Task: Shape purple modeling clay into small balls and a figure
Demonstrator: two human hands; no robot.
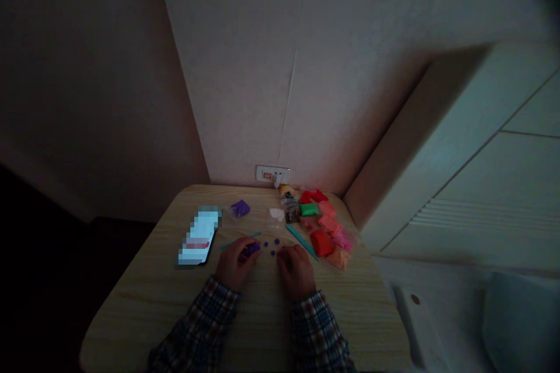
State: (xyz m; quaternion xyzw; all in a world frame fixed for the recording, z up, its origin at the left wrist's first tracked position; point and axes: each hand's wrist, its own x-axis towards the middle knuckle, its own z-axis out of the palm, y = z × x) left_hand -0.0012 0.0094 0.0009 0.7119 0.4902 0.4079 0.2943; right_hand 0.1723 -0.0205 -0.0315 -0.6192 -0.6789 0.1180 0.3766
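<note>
My left hand [234, 262] is closed around a lump of purple modelling clay [251, 249], just above the wooden table [258, 326]. Across from it, my right hand [297, 273] has its fingers curled together low over the tabletop; what they hold, if anything, is hidden. Between the two hands lie three small purple clay balls [277, 241], apart from one another. A thin teal stick [258, 234] runs partly behind my left hand. Right of my right hand lie teal modelling tools [303, 242].
A phone [200, 237] with a lit, blurred screen lies on the left. Behind are a bag of purple clay [240, 208] and a white packet [275, 214]. Red [321, 243], green [308, 209] and pink clay packets crowd the right. A wall socket [272, 174] holds a plug.
</note>
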